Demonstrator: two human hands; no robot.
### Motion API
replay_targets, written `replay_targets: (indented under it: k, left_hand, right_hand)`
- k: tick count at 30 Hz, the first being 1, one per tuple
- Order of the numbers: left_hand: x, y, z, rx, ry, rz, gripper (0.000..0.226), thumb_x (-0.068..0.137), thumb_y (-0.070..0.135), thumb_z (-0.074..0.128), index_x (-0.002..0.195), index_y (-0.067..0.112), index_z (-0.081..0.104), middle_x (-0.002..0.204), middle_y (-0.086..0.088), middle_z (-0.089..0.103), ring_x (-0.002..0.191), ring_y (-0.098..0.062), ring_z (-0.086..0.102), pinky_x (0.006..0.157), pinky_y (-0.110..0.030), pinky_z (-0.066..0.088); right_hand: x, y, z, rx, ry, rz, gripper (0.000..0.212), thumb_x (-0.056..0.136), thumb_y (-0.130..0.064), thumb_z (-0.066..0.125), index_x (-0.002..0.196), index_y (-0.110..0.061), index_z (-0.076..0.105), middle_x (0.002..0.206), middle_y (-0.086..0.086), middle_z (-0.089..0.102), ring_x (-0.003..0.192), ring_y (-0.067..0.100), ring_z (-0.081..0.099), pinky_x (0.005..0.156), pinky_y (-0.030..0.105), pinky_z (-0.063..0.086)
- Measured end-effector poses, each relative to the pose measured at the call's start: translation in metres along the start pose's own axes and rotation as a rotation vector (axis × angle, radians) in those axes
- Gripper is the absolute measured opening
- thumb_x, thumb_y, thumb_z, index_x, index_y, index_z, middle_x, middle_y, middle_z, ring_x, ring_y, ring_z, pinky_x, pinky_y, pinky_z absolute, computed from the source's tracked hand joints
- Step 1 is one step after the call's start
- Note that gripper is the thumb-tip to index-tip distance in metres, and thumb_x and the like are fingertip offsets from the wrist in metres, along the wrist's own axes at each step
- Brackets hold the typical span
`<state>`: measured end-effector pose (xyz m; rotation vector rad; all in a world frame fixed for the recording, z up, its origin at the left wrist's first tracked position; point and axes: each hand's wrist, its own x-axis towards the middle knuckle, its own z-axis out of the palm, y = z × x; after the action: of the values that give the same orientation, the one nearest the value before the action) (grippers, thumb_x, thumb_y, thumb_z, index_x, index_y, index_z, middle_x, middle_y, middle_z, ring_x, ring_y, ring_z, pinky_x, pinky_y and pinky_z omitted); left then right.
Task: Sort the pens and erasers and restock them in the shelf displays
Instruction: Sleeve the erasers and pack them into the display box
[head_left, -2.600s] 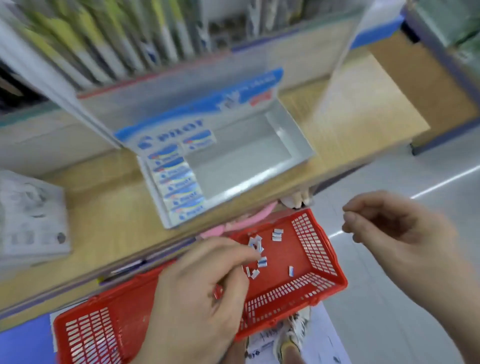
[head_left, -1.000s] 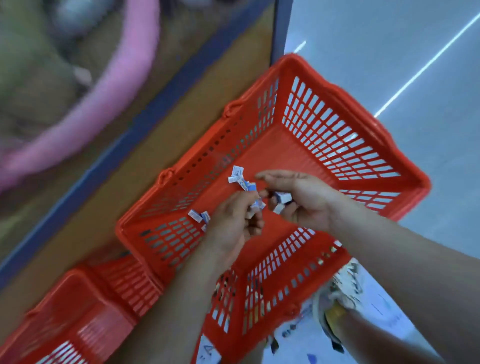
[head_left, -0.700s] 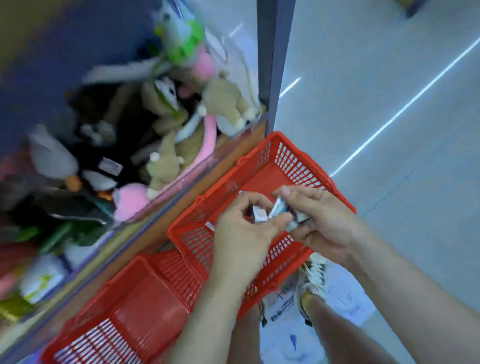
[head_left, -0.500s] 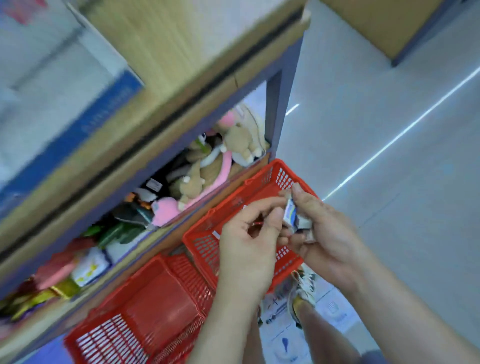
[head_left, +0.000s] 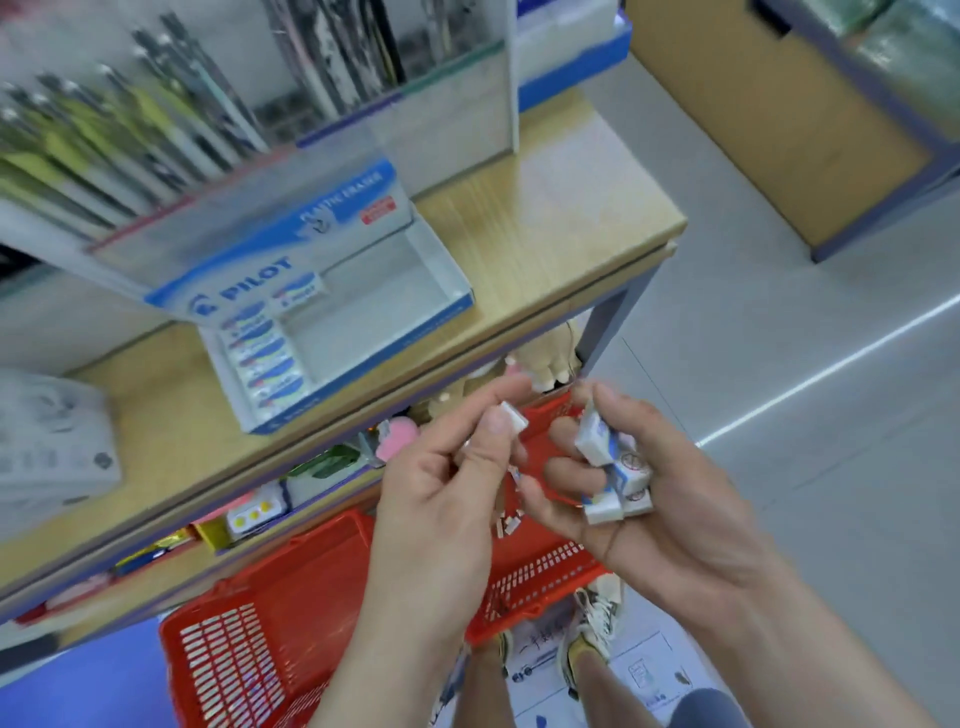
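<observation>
Left hand (head_left: 441, 499): thumb and forefinger pinch a single eraser (head_left: 511, 418), white, end-on to the camera. Other fingers loosely curled.
Right hand (head_left: 654, 509): palm up, fingers curled round a clump of erasers (head_left: 613, 467). They are white with blue print and stacked unevenly; count unreadable.
The hands are just beside each other. The single eraser is apart from the clump, with a gap between them.

Positions below are relative to the Pilot display box (head_left: 374, 317):
- Both hands: below and right of its front wall, past the shelf edge.
- The box itself: open top, printed flap raised at its back.
- Inside, left side: column of erasers (head_left: 265, 358) in blue-white sleeves, packed front to back.
- Inside, back, by the flap: one more sleeved eraser (head_left: 298, 293). The right part shows grey floor.
- Under it: wooden shelf (head_left: 545, 218), which the box stands on near the front edge.
- Behind it: pen racks (head_left: 130, 145), blurred, pens leaning.
- Left of it: grey carton (head_left: 47, 441) on the same shelf.
- Below it, lower shelf: plush toys (head_left: 540, 364) and small packaged goods, partly hidden.
- Below and in front, lower down: red basket (head_left: 540, 577) under the hands, with loose erasers (head_left: 506, 522) in it.
- Second red basket (head_left: 249, 654): beside the first, below the box's left side.
- Shoes (head_left: 592, 629): near the first basket, on printed floor paper.
</observation>
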<state>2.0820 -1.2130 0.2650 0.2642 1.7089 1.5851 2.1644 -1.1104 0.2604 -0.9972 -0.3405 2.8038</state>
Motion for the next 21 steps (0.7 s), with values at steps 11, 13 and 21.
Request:
replay_targets:
  k: [11,13,21]
  left_hand:
    - [0.018,0.041,-0.040,0.143,0.206,0.232,0.038,0.073,-0.006,0.072,0.091,0.027,0.071,0.084,0.016,0.073,0.079,0.004,0.066,0.070,-0.009,0.049]
    - [0.021,0.044,-0.048,0.171,0.258,0.245,0.043,0.069,-0.006,0.075,0.088,0.031,0.070,0.080,0.014,0.072,0.073,0.000,0.067,0.065,-0.011,0.051]
    - [0.030,0.056,-0.085,0.239,0.234,0.297,0.023,0.070,0.015,0.081,0.085,0.030,0.075,0.088,0.009,0.072,0.082,-0.005,0.069,0.069,-0.017,0.053]
  right_hand:
    - [0.037,-0.007,0.056,-0.323,-0.110,-0.123,0.021,0.068,0.009,0.066,0.073,-0.011,0.060,0.073,0.010,0.061,0.055,0.015,0.058,0.034,0.014,0.035]
    - [0.044,-0.005,0.067,-0.507,-0.078,-0.174,0.021,0.063,-0.006,0.074,0.083,-0.010,0.067,0.066,0.009,0.059,0.049,0.013,0.052,0.033,0.015,0.031]
    - [0.065,-0.004,0.099,-1.004,-0.064,-0.294,0.023,0.065,-0.018,0.079,0.087,-0.015,0.074,0.071,0.015,0.065,0.058,0.025,0.052,0.049,0.030,0.039]
